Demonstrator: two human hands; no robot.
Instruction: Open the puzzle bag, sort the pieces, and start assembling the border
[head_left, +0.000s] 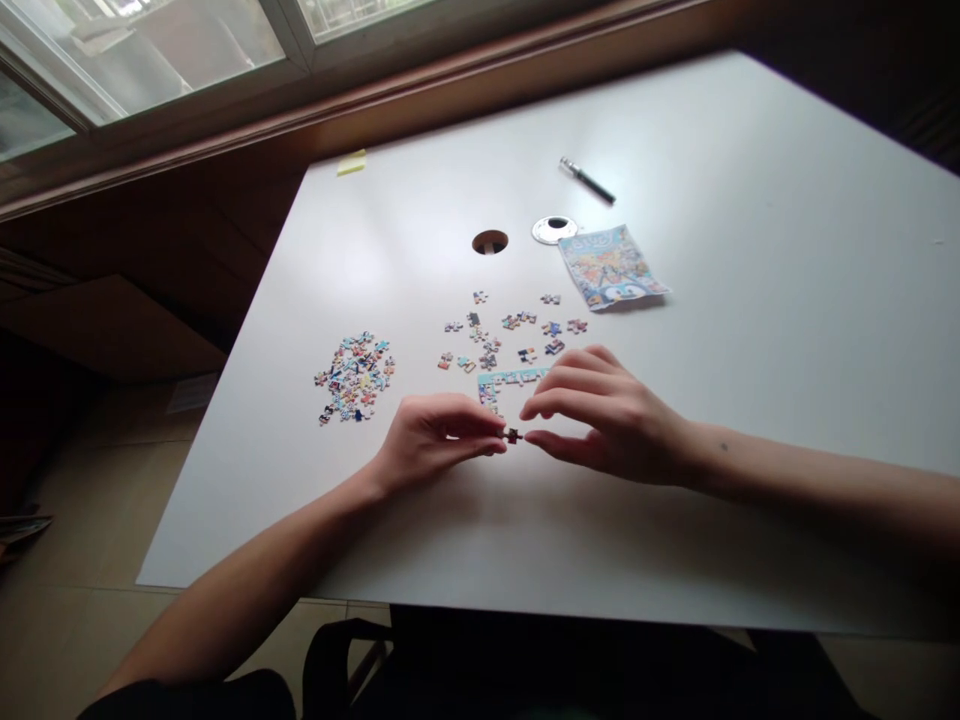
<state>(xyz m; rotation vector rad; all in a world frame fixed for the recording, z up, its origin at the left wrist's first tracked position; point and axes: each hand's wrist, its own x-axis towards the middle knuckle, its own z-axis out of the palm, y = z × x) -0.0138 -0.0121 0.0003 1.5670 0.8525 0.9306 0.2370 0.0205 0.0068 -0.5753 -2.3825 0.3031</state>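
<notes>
My left hand point(442, 432) pinches a small dark jigsaw puzzle piece point(513, 436) between thumb and fingertips, just above the table. Facing it from the right, my right hand point(607, 415) has its thumb and fingers apart, with the thumb tip close to that piece; whether it touches cannot be made out. Behind the hands lies a joined strip of puzzle pieces point(489, 392) forming a corner, with a light-blue top edge. My right fingers hide part of this strip. Several loose puzzle pieces point(489, 346) are scattered beyond it.
A heap of puzzle pieces point(354, 378) lies to the left on the white table point(390, 250). Farther back are a printed picture sheet point(613, 268), a round cover point(553, 230), a cable hole point(490, 242), a black pen point(588, 181) and a yellow sticky note point(351, 162).
</notes>
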